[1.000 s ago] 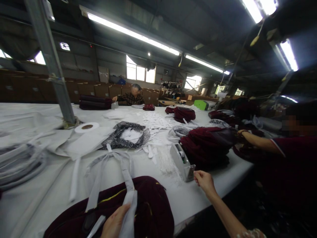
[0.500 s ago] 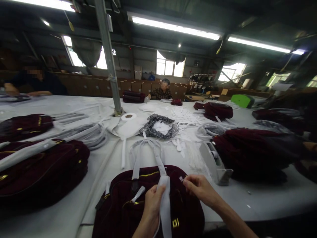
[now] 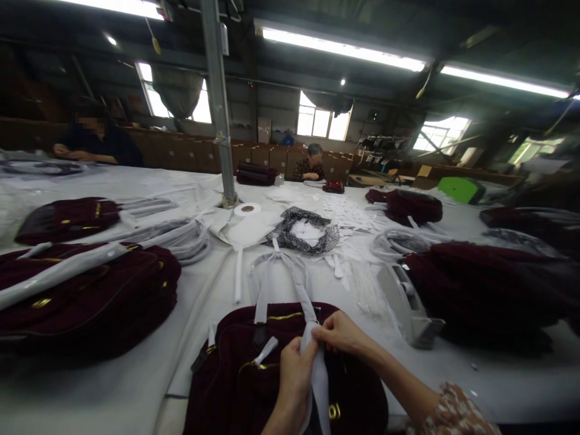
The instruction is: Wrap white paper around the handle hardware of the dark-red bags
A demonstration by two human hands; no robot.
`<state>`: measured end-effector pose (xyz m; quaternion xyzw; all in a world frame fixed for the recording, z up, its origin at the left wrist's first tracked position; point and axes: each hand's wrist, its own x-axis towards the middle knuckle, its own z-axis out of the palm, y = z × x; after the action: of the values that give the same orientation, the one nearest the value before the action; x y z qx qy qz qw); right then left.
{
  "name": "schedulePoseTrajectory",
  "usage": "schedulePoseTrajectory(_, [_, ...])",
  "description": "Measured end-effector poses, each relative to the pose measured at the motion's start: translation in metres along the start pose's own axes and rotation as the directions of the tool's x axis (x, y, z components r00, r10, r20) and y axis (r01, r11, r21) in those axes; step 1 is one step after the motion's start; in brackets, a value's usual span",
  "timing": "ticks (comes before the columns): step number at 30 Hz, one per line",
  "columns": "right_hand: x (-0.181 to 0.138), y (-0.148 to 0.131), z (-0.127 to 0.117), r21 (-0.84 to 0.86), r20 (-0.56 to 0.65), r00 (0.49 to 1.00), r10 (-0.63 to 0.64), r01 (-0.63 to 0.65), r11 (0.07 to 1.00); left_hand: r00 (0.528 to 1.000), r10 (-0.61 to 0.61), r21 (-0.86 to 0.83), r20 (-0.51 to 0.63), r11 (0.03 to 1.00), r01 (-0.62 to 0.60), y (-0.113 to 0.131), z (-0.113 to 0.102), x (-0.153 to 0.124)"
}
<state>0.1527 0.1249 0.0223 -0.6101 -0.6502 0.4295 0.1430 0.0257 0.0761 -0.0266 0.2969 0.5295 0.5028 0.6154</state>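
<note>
A dark red velvet bag (image 3: 235,374) with gold fittings lies on the white table right in front of me. Its handles are wrapped in white strip (image 3: 317,374) and loop away over the table. My left hand (image 3: 294,374) is closed around the wrapped handle near the bag's middle. My right hand (image 3: 338,332) pinches the same white wrap just above the left hand, fingers pressed together.
A tape dispenser (image 3: 410,305) stands to the right, beside a pile of dark red bags (image 3: 480,290). More bags are stacked at the left (image 3: 86,296). A white tape roll (image 3: 247,209), a metal post (image 3: 220,103) and loose white strips lie beyond. Two people sit at the table's far side.
My right hand came from the tape dispenser over to the bag and closed on the white handle wrap beside the left hand. The view swung left and steadied over the bag.
</note>
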Motion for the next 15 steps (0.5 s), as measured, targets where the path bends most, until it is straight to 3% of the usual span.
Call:
schedulePoseTrajectory(4, [0.0023, -0.0023, -0.0019, 0.061, 0.053, 0.981, 0.186, -0.189, 0.98, 0.997, 0.075, 0.093, -0.004, 0.993, -0.075, 0.0019, 0.0019, -0.0012])
schedulePoseTrajectory(7, [0.0057, 0.0009, 0.0003, 0.101, 0.041, 0.966, 0.255, -0.258, 0.961, 0.992, 0.124, 0.139, -0.006, 0.983, -0.122, 0.003, 0.0024, -0.0034])
schedulePoseTrajectory(10, [0.0055, 0.0042, 0.0034, 0.144, 0.021, 0.972, 0.232, -0.233, 0.962, 0.994, 0.108, 0.11, -0.014, 0.988, -0.105, 0.0034, 0.0012, -0.0048])
schedulePoseTrajectory(15, [-0.0032, 0.0051, 0.0056, 0.294, -0.018, 0.983, 0.181, -0.168, 0.941, 1.0, -0.006, -0.082, 0.027, 0.997, 0.008, 0.0083, 0.0, -0.0055])
